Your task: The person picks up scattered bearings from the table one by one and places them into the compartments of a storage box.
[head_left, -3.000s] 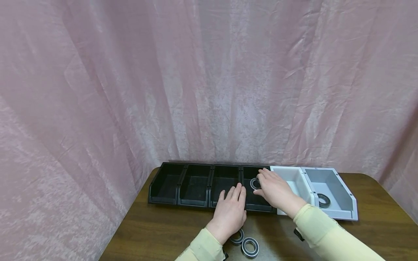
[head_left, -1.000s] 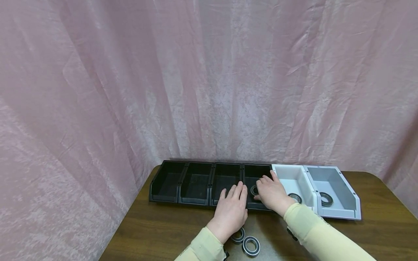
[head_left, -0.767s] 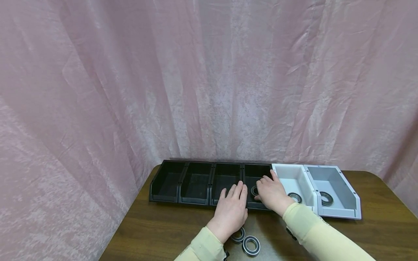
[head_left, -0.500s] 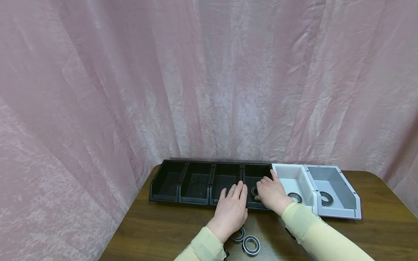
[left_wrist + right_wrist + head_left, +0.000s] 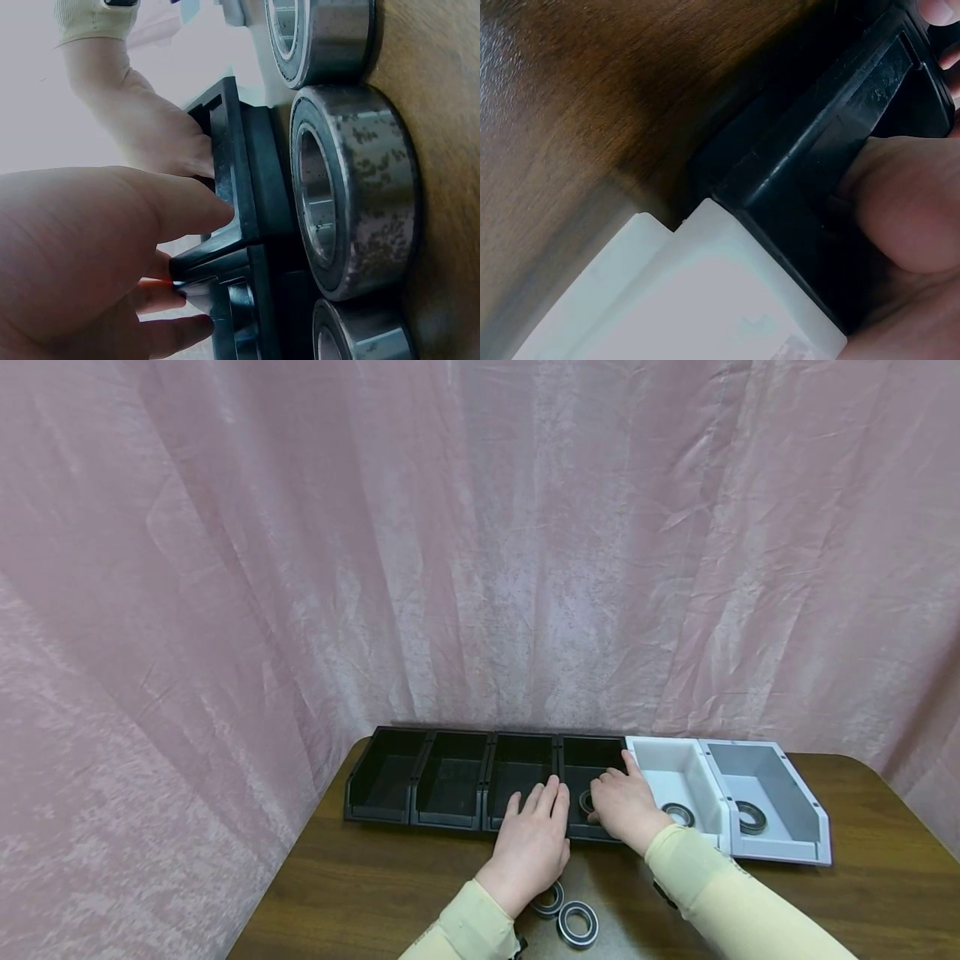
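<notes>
My right hand (image 5: 626,802) is inside the fourth black bin (image 5: 592,750). Its curled fingers and thumb pinch a ball bearing (image 5: 582,802) low in that bin; the hand hides the bearing's right side. In the right wrist view, the base of the right hand (image 5: 911,202) fills the bin's opening, and the fingertips are hidden. My left hand (image 5: 528,852) lies with fingers extended and spread over the front edge between the third and fourth black bins. The left wrist view shows its thumb (image 5: 199,210) at the black bin's front lip.
Bearings rest on the wooden table (image 5: 360,893): a front one (image 5: 562,927) and one partly behind my left wrist (image 5: 557,897). The white bin (image 5: 663,756) and grey bin (image 5: 765,777) each hold a bearing. Three more black bins (image 5: 450,777) extend left. A pink curtain (image 5: 480,568) hangs behind.
My right hand has lowered its bearing toward the front of the fourth black bin, then stayed almost still. The white bin's bearing has come into view from behind that arm. The left hand stays put.
</notes>
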Tool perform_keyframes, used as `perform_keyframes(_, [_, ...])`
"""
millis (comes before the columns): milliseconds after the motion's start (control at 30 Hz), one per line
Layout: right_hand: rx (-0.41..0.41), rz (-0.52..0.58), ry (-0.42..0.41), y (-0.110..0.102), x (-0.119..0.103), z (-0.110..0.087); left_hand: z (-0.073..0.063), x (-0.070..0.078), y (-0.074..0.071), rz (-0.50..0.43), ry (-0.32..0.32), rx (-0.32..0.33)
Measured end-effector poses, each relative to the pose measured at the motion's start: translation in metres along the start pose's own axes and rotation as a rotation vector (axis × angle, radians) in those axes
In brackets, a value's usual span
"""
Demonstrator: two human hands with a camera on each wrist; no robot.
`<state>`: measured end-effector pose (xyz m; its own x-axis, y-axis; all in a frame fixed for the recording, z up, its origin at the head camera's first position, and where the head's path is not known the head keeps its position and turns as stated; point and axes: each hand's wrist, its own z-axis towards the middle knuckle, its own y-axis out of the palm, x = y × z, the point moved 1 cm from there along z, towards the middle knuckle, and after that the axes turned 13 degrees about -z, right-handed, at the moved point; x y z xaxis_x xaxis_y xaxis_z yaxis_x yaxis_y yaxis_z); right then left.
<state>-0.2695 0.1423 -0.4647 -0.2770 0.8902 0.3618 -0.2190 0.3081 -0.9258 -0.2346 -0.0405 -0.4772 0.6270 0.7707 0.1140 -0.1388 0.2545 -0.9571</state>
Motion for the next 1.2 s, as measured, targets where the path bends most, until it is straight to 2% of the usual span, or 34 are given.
perform_keyframes(267, [-0.002, 0.017, 0.011, -0.001, 0.000, -0.001, 0.000, 0.001, 0.000, 0.005, 0.000, -0.009])
perform_keyframes(633, [0.056, 0.055, -0.018, 0.005, 0.004, -0.006, -0.001, 0.001, -0.001, 0.000, -0.003, -0.023])
perform_keyframes(933, [0.053, 0.110, 0.004, -0.004, 0.004, -0.011, 0.000, 0.000, 0.001, -0.005, -0.004, -0.020])
perform_keyframes(1200, [0.090, 0.113, 0.025, -0.012, 0.007, -0.022, 0.001, 0.000, -0.001, 0.004, -0.003, -0.022])
